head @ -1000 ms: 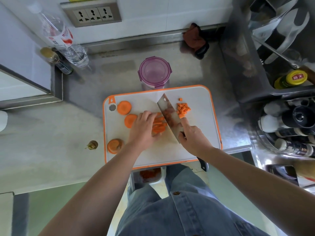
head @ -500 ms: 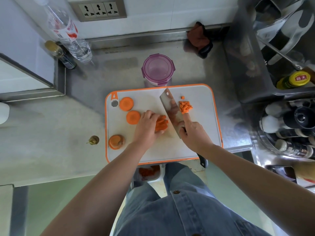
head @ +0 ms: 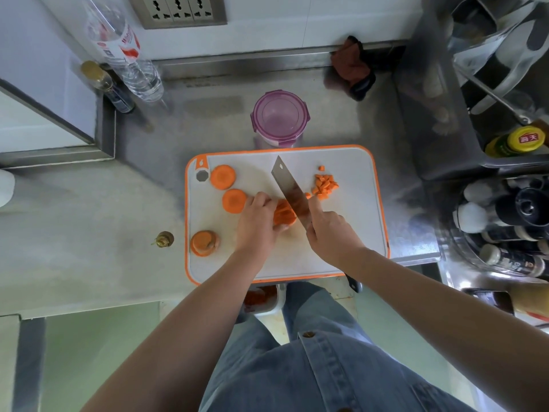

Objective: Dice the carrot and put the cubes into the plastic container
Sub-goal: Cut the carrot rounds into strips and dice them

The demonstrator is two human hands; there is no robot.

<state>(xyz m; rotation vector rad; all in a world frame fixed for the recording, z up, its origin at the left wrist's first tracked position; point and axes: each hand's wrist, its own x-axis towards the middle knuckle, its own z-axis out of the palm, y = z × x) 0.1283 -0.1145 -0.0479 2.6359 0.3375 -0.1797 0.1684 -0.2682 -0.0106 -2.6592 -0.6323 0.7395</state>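
Note:
On the white cutting board (head: 350, 233) with an orange rim, my left hand (head: 257, 224) holds a bundle of carrot strips (head: 283, 215) with curled fingers. My right hand (head: 329, 233) grips the cleaver (head: 289, 188), forefinger along the blade, which stands against the right end of the strips. A small heap of carrot cubes (head: 325, 185) lies right of the blade. Two round carrot slices (head: 222, 176) (head: 234, 200) and a carrot end piece (head: 205, 242) lie on the board's left side. The purple plastic container (head: 279, 117) stands just behind the board.
A carrot top (head: 163, 239) lies on the counter left of the board. A water bottle (head: 124, 52) and a small dark bottle (head: 110, 86) stand at the back left. A dish rack (head: 490, 69) and condiment bottles (head: 505, 233) fill the right side. A dark red cloth (head: 350, 66) lies at the back.
The cleaver has moved left along the strips while chopping, and my left hand has drawn back with the shorter bundle. The cube heap stays right of the blade.

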